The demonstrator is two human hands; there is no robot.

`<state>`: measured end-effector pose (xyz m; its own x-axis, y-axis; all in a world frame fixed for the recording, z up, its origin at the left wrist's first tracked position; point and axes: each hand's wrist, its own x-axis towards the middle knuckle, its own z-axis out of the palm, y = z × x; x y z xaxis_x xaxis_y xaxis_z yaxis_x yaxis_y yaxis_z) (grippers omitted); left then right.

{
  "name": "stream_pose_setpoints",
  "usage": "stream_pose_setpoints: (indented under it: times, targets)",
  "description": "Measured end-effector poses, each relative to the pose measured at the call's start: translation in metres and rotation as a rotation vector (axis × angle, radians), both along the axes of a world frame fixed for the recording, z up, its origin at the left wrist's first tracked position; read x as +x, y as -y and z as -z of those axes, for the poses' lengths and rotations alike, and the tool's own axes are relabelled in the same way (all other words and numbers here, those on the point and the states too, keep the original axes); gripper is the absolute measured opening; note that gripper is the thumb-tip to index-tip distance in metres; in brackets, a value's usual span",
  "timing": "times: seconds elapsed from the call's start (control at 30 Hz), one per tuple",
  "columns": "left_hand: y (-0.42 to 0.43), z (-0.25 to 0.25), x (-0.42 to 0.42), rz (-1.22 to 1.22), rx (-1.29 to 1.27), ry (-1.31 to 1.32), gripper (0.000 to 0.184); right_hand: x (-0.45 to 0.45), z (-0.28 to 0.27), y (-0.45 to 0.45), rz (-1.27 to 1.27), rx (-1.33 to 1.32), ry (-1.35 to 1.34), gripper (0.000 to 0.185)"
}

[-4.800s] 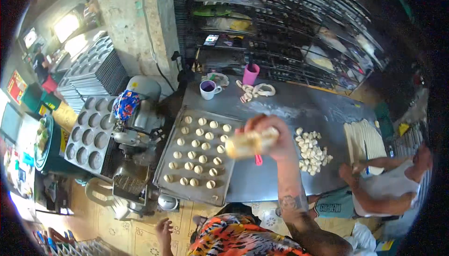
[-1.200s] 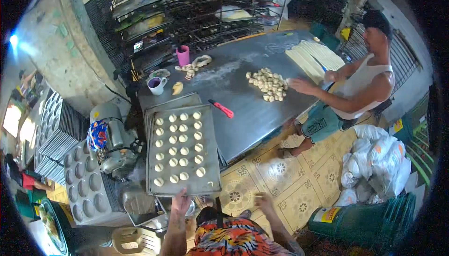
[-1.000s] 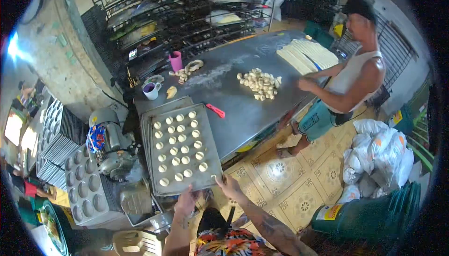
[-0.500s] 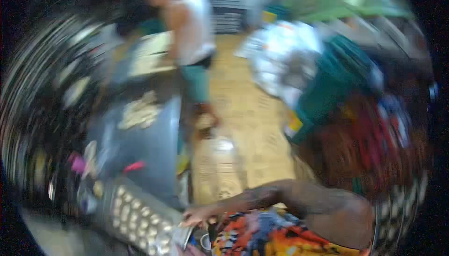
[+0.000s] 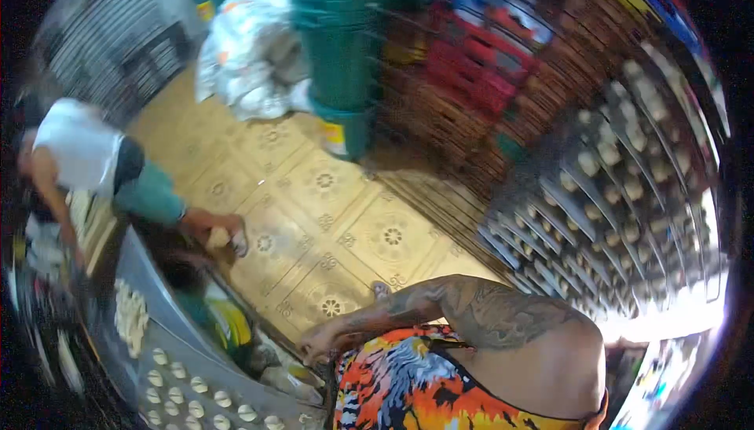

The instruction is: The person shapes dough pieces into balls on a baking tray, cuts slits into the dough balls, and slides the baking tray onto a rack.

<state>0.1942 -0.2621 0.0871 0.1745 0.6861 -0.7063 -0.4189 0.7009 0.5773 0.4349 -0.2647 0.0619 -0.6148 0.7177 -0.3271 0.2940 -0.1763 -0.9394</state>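
Note:
My tattooed right arm reaches across the front of my colourful patterned top (image 5: 424,375). At its end, my right hand (image 5: 316,344) has curled fingers, and whatever may be in them is hidden. Just below and left of that hand lies a grey metal tray (image 5: 255,398) with several rows of small, pale dough pieces (image 5: 198,384); I cannot tell whether the hand touches it. Beyond the tray, a heap of pale dough pieces (image 5: 129,320) rests on the grey work table (image 5: 149,261). My left hand is out of view.
A person in a white top (image 5: 78,147) bends over the table at the left. Stacked green bins (image 5: 342,53) stand by white sacks (image 5: 255,53). Red crates (image 5: 479,69) are behind. On the right is a rack of dough trays (image 5: 605,186). Patterned floor tiles (image 5: 322,218) lie between.
My view has swung to the right, so the table, tray and other person have shifted left. The tray rack now shows fully. My right hand has moved slightly up from the tray's corner.

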Motion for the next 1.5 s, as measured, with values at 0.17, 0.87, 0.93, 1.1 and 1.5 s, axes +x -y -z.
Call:
stream_pose_setpoints:
  times: [0.17,0.87,0.93,1.1,1.5]
  targets:
    - [-0.038,-0.016,0.047,0.183,0.052,0.029,0.028,0.073,0.049,0.032,0.396,0.238,-0.08,0.041]
    - [-0.064,-0.057,0.317,1.336,-0.367,0.667,0.032,0.036,-0.147,0.102,2.273,0.252,0.199,0.039]
    - [-0.03,-0.068,0.322,1.455,-0.298,0.516,0.039,0.031,-0.102,0.119,2.464,0.696,-1.087,0.035]
    - [0.049,-0.108,0.312,2.37,-0.044,0.434,0.034,-0.038,-0.121,0.225,2.682,0.444,-1.031,0.036]
    - [0.132,0.108,0.39,2.821,0.68,-0.402,0.039,-0.167,0.032,0.45,2.754,0.9,-1.951,0.027]
